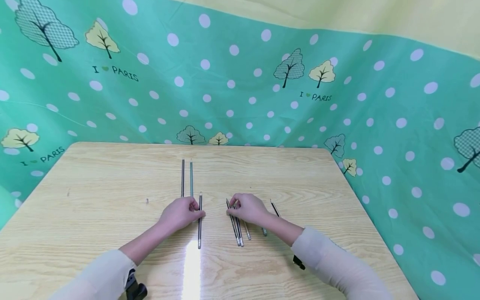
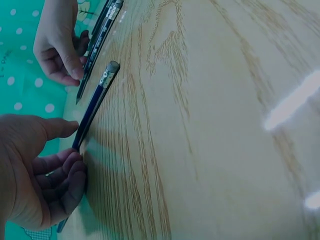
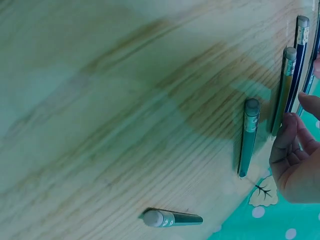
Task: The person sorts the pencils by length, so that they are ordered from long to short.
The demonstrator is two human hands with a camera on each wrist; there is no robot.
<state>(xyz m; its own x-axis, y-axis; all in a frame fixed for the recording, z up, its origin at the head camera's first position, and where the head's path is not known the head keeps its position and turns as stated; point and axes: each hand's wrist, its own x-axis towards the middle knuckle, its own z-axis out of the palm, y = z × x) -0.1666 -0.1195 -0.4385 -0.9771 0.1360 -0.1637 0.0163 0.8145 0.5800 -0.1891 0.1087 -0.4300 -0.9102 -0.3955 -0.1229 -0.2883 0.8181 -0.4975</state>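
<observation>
In the head view a dark pencil [image 1: 200,233] with a metal-banded eraser end lies along the table, its eraser towards me. My left hand [image 1: 181,214] holds it loosely between thumb and curled fingers; the left wrist view shows the eraser [image 2: 114,65] sticking out past the hand. To its right, two dark pencils [image 1: 238,233] lie side by side, slightly slanted. My right hand [image 1: 247,208] pinches at their far part with thumb and index finger. Close by are a wood-toned pencil [image 1: 246,230] and a green pencil [image 3: 249,140], both partly hidden in the head view.
Beyond my left hand lie a dark pencil [image 1: 183,177] and a teal pencil [image 1: 191,177]. Another dark pencil [image 1: 275,208] passes beneath my right forearm. A tiny bit [image 1: 147,201] sits at left on the wooden table [image 1: 93,179]. A dotted green cloth [image 1: 232,83] hangs behind.
</observation>
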